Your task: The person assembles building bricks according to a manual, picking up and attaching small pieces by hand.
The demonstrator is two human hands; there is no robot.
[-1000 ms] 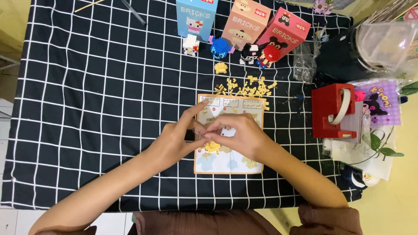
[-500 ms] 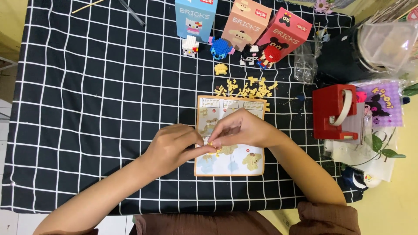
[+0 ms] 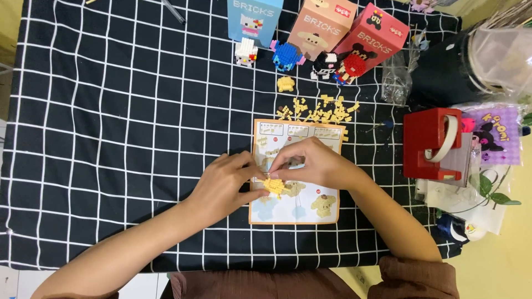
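Both hands meet over an instruction sheet (image 3: 299, 207) lying on the black checked tablecloth (image 3: 111, 111). My left hand (image 3: 224, 185) pinches a small yellow brick build (image 3: 274, 185) from the left side. My right hand (image 3: 313, 163) holds the same build from above and the right, fingertips curled onto its top. A scatter of loose yellow bricks (image 3: 321, 111) lies just beyond the sheet's far edge, and a single small yellow assembled piece (image 3: 286, 83) sits farther back.
Three brick boxes, blue (image 3: 254, 19), tan (image 3: 322, 25) and red (image 3: 377, 36), stand at the back with small built figures (image 3: 288, 55) before them. A red box with a handle (image 3: 432, 144), clear bags (image 3: 396, 80), a purple pouch (image 3: 496, 135) and a plastic container (image 3: 499, 52) crowd the right.
Both hands have slid toward me and slightly left across the sheet, keeping the yellow build between their fingertips. The build now shows between the thumbs.
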